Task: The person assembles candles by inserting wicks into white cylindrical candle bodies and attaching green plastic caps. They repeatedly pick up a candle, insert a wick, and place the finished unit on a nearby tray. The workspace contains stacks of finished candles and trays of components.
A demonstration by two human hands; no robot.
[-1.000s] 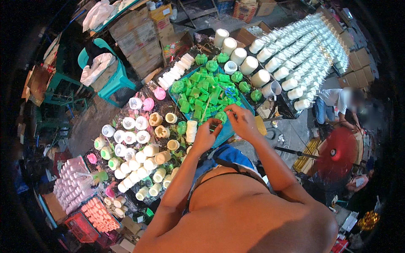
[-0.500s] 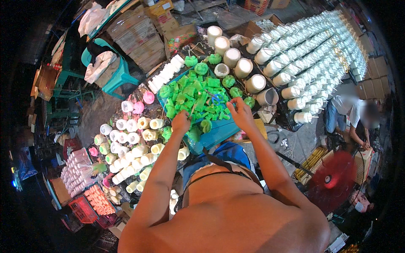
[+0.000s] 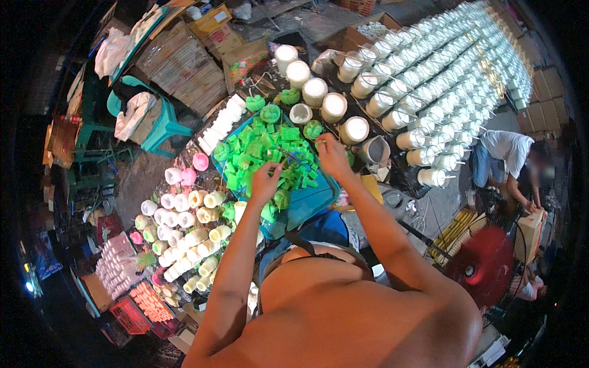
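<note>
In front of me a blue tray (image 3: 310, 205) holds a heap of small bright green blocks (image 3: 254, 144), apparently wax. A pair of blue-handled scissors (image 3: 297, 159) lies on the heap. My left hand (image 3: 266, 183) is over the heap's near side, fingers drawn together; what they hold, if anything, is too small to make out. My right hand (image 3: 333, 158) is at the tray's right edge, fingertips pinched close to a round green flower-like piece (image 3: 313, 129). More such green pieces (image 3: 270, 113) sit along the tray's far rim.
White-filled cylinders (image 3: 334, 107) stand beyond the tray, with long rows of white cups (image 3: 423, 104) to the right. Pale cup-shaped pieces (image 3: 184, 236) cover the left side. A red fan (image 3: 478, 268) and a crouching person (image 3: 506, 153) are at right, a teal chair (image 3: 161, 129) at left.
My view has shifted, so the tray and cylinders appear farther left. My right hand has moved up toward a round green piece at the tray's edge. My left hand remains over the green heap.
</note>
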